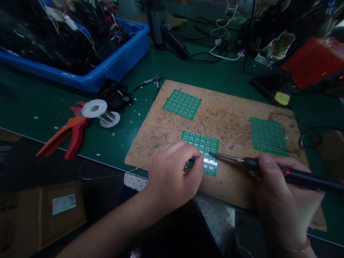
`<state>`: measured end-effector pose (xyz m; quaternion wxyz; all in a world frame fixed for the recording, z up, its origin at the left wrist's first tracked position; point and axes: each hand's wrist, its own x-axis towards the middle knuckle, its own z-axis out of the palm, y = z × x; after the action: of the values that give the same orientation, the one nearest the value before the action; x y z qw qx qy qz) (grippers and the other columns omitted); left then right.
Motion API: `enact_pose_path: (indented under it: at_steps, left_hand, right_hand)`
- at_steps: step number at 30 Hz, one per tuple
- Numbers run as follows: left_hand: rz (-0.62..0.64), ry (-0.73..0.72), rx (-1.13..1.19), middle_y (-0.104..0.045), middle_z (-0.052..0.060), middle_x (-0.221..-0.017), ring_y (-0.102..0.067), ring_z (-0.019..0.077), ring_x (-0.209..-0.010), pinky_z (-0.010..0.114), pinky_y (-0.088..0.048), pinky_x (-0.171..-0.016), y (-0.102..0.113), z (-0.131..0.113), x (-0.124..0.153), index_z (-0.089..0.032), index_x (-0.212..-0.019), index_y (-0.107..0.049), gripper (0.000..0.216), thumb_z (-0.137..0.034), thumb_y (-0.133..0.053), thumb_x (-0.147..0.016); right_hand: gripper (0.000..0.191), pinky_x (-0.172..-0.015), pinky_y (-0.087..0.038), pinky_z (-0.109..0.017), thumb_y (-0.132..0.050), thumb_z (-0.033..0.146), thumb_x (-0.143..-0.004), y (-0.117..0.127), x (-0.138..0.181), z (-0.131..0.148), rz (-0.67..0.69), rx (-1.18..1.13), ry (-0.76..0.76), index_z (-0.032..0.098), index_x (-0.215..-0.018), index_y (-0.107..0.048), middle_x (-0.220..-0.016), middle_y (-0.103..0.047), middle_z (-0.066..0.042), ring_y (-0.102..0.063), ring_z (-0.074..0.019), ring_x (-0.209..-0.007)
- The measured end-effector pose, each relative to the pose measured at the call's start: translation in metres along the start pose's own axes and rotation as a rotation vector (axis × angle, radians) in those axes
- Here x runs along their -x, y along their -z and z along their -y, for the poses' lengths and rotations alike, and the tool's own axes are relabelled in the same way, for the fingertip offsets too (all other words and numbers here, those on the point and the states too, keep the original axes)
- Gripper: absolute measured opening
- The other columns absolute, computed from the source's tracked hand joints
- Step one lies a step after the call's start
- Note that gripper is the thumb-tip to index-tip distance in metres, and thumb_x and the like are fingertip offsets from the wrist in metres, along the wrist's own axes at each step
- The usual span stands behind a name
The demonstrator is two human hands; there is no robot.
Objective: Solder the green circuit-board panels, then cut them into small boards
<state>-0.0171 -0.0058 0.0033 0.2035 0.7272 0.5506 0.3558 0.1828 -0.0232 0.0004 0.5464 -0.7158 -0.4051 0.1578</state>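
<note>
A green circuit board panel lies on the brown work board, partly covered by my left hand. That hand is closed in a pinch over the panel, and a thin strand of solder wire runs to it from the left. My right hand is wrapped round the black handle of a soldering iron, whose tip points left and reaches the panel just beside my left fingertips. Whether the tip touches a pad is too small to tell. Two more panels rest on the board, one behind and one to the right.
A solder spool lies by orange-and-red-handled pliers at left. Small cutters sit behind the work board. A blue crate full of wired parts stands back left; a red box-shaped unit stands back right.
</note>
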Motion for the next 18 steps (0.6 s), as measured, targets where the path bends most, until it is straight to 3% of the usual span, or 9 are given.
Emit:
enact_pose_path:
  at_steps: [18]
  left_hand:
    - [0.065, -0.036, -0.078, -0.059, 0.001, -0.072, -0.055, 0.0155, -0.072, 0.032, -0.038, -0.065, -0.012, 0.002, -0.001, -0.019, -0.072, -0.062, 0.015, -0.021, -0.056, -0.085]
  right_hand:
    - [0.021, -0.057, -0.042, -0.029, -0.075, 0.039, -0.072, 0.000, 0.001, 0.002, 0.033, 0.088, 0.003, 0.020, -0.069, -0.067, -0.065, -0.064, 0.002, -0.056, -0.0128, -0.057]
